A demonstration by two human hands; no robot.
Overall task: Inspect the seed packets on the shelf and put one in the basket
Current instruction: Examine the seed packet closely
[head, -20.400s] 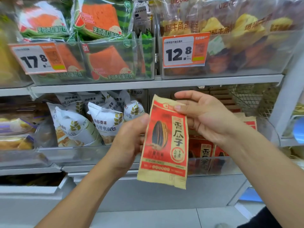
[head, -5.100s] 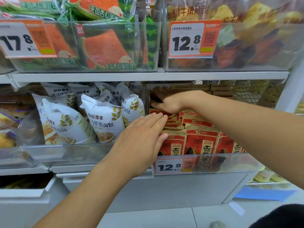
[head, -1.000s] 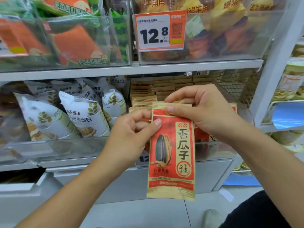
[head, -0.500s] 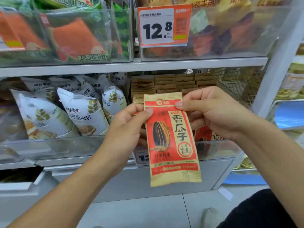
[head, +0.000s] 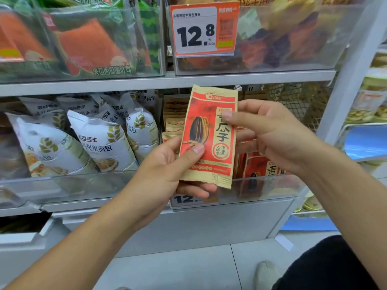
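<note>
I have the packet [head: 209, 136] up in front of the shelf [head: 167, 81], just below its edge, nearly upright. It is tan paper with a red panel, a striped sunflower seed and bold characters. My left hand [head: 167, 166] pinches its lower left side, thumb on the front; my right hand [head: 270, 130] pinches its right edge. More packets [head: 261, 168] stand behind it.

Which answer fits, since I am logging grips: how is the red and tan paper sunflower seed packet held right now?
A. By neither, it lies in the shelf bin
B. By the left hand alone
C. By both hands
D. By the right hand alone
C: the left hand pinches the red and tan paper sunflower seed packet at its lower left, and the right hand pinches its right edge.
</note>
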